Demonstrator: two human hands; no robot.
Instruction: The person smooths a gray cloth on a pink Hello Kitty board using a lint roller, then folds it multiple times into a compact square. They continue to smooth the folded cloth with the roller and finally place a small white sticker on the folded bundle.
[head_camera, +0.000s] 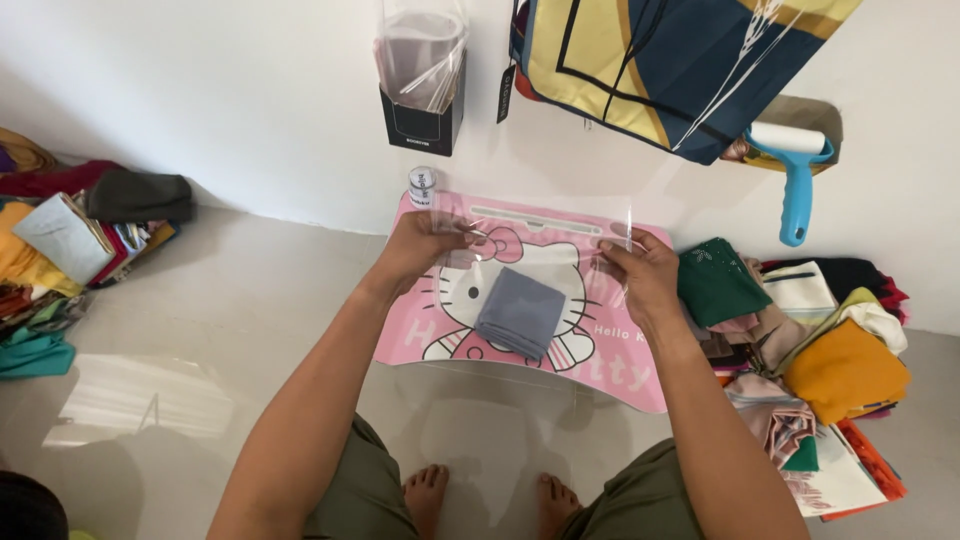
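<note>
From my head camera, my left hand (425, 245) and right hand (640, 268) each pinch a top corner of a clear plastic bag (545, 270), fingers closed on its edges, holding it stretched just above the pink cartoon-cat table (620, 375). A folded grey cloth (520, 313) sits inside the bag, between my hands. A small white roll (422, 187) stands at the table's far left corner. To my right lies a pile of folded clothes (820, 350), and a blue lint roller (795, 175) hangs on the wall.
</note>
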